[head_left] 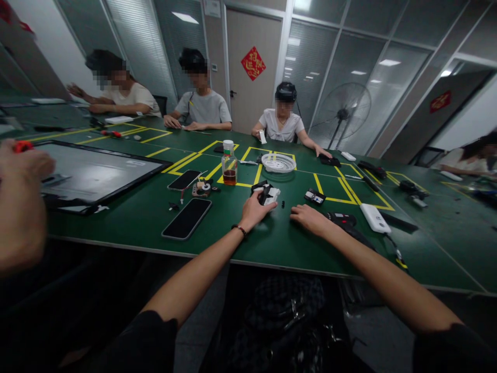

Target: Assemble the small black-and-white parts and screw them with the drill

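Observation:
My left hand (254,210) is closed around a small black and white plastic device (267,194), just above or on the green table; its kind is unclear. My right hand (308,218) lies palm down on the table to the right, fingers stretched forward with nothing visible in them. Between the hands, slightly farther off, sits a tiny black piece (283,204). Beyond my right hand is a small open black case (314,196) with pale bits inside. A black tool with a red mark (341,218) lies beside my right wrist, partly hidden by the forearm.
Two phones (187,218) and a small mechanical part (202,188) lie left. Ahead stand a bottle of reddish liquid (229,168) and a white basket (278,163). A white power bank (375,217) lies right. At left, another person's hand (25,166) works by a large panel (104,171).

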{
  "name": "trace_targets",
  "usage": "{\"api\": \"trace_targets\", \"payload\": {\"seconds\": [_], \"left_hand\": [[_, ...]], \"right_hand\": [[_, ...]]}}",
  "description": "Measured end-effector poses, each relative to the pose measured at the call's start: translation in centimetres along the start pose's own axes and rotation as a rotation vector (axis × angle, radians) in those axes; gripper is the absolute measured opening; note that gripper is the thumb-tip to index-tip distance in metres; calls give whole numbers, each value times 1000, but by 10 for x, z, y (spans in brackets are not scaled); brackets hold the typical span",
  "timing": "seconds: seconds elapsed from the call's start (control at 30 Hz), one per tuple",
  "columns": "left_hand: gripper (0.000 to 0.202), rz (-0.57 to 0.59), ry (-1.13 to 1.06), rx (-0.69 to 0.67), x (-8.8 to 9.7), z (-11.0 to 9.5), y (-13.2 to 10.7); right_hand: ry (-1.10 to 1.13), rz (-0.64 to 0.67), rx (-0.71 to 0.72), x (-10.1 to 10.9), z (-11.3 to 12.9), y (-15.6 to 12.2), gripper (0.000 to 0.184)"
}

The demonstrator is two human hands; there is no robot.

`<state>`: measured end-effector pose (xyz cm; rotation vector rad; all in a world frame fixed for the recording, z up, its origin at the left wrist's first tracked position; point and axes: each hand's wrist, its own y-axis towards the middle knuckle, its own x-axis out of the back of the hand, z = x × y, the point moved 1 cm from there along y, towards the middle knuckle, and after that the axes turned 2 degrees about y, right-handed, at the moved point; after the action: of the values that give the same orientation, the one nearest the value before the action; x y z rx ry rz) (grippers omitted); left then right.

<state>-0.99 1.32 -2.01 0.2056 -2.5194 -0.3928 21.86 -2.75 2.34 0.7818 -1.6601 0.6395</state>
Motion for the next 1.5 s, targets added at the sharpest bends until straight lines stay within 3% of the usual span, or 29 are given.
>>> {"api": "trace_targets", "payload": {"seconds": [0.2,0.33,0.5,0.67,0.8,0.9,1.03,1.33,1.5], "left_hand": [[73,18,-103,40,-5,2,2],[68,43,-176,69,-8,4,5],[66,44,-212,108,-7,3,5],[65,66,-237,122,-7,0,4],[71,64,-232,120,-9,3,6],[72,60,-224,102,-11,8,7],[72,64,-207,90,-13,11,8],[75,75,-205,100,-11,11,8],[76,75,-262,110,-12,13,9]], "right_hand": [[77,-70,-8,-2,5,4,18],[317,-180,-84,-7,2,12,11],[634,-400,-360,-21,-29,25,11],[756,-372,-521,-37,-59,40,18],[673,-289,-433,-36,-66,49,36],[533,-204,-304,-33,-66,57,36],[386,-109,-252,-33,-65,69,35],[393,-165,-236,-33,-61,70,16],[659,-329,-288,-23,-56,54,22]]}}
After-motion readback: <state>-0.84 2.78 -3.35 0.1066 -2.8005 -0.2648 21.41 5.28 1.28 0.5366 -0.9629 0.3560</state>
